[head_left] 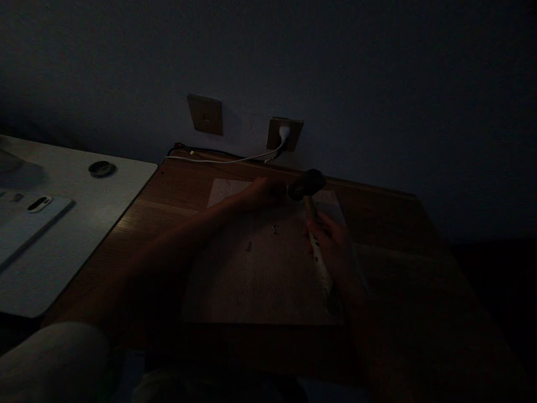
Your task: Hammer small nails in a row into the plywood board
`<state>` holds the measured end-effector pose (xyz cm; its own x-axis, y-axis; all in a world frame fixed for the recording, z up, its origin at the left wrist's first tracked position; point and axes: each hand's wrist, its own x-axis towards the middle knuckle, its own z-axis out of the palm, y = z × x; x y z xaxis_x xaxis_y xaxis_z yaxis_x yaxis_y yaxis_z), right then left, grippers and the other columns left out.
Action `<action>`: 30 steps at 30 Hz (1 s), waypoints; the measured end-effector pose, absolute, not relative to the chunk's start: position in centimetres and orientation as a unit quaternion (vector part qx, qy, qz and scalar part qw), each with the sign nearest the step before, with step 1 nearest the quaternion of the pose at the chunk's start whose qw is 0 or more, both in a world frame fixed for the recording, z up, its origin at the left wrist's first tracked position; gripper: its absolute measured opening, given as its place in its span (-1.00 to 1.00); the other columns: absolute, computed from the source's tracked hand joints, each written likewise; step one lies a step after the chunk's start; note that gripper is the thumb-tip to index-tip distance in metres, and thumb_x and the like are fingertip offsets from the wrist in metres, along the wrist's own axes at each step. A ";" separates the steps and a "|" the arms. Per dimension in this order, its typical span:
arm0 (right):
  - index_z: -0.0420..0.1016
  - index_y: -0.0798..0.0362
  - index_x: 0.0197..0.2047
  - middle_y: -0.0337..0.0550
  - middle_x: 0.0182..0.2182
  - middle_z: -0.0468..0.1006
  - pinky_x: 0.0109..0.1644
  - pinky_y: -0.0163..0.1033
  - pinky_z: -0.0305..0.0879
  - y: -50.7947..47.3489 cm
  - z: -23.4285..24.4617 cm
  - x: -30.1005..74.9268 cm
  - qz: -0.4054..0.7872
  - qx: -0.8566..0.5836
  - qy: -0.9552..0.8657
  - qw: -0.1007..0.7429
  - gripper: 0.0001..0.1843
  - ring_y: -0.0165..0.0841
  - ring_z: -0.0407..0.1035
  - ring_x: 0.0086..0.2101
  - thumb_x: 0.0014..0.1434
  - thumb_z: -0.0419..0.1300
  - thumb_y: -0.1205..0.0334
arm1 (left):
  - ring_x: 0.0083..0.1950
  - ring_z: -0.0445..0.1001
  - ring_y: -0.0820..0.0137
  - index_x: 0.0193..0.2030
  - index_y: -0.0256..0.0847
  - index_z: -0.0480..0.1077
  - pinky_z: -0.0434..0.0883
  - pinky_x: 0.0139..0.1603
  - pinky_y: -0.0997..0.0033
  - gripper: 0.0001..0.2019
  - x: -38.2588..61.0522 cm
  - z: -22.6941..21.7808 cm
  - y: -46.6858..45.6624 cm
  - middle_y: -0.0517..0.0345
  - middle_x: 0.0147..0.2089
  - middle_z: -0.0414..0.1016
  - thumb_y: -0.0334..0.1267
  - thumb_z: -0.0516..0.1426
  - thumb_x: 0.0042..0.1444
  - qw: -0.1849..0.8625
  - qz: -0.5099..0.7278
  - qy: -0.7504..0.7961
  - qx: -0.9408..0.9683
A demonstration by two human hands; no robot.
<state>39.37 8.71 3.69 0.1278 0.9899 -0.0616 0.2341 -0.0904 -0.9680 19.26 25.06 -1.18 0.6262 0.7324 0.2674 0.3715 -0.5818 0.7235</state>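
My right hand (333, 240) is wrapped round the handle of a hammer (308, 184), its dark head raised over the far right part of a pale board (268, 280). Close to the left of the hammer head, my left hand (268, 192) is closed low over the board's far side. Dim light hides whatever its fingers pinch. Between me and the left hand, a couple of small metal pieces that look like nails (273, 227) lie on the board. Another small nail-like piece (249, 246) rests nearer and to the left.
The board lies on a brown wooden table (394, 268) against a wall. A wall socket (285, 133) holds a white plug, its cable (218, 162) running left along the table's back edge. At left, a white table (121, 196) carries a round dark object (101, 169).
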 end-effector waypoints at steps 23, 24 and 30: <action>0.60 0.03 0.01 -0.28 -0.46 0.52 -0.60 -0.27 0.23 8.3 1.8 38.1 0.403 -0.608 -0.551 0.405 -0.52 -0.43 0.31 -0.62 0.24 0.25 -0.17 | -0.04 0.69 0.22 0.23 -0.26 0.54 0.50 -0.02 0.34 -0.49 19.3 -1.2 25.0 0.01 -0.03 0.73 -0.23 0.35 0.12 0.283 0.306 0.362 0.834; 0.60 0.03 0.07 -0.28 -0.46 0.53 -0.60 -0.27 0.23 8.3 1.7 38.1 0.399 -0.608 -0.553 0.406 -0.49 -0.42 0.30 -0.62 0.24 0.24 -0.17 | -0.04 0.69 0.21 0.24 -0.26 0.54 0.50 -0.02 0.33 -0.48 19.3 -1.3 25.0 0.01 -0.02 0.73 -0.23 0.35 0.12 0.278 0.307 0.363 0.835; 0.60 0.05 0.12 -0.28 -0.46 0.53 -0.58 -0.27 0.25 8.1 1.7 38.1 0.388 -0.617 -0.558 0.396 -0.46 -0.43 0.31 -0.61 0.26 0.22 -0.16 | -0.10 0.66 0.23 0.03 -0.28 0.62 0.48 -0.07 0.36 -0.70 19.3 -1.1 25.1 0.06 -0.12 0.72 -0.27 0.30 0.16 0.270 0.270 0.343 0.858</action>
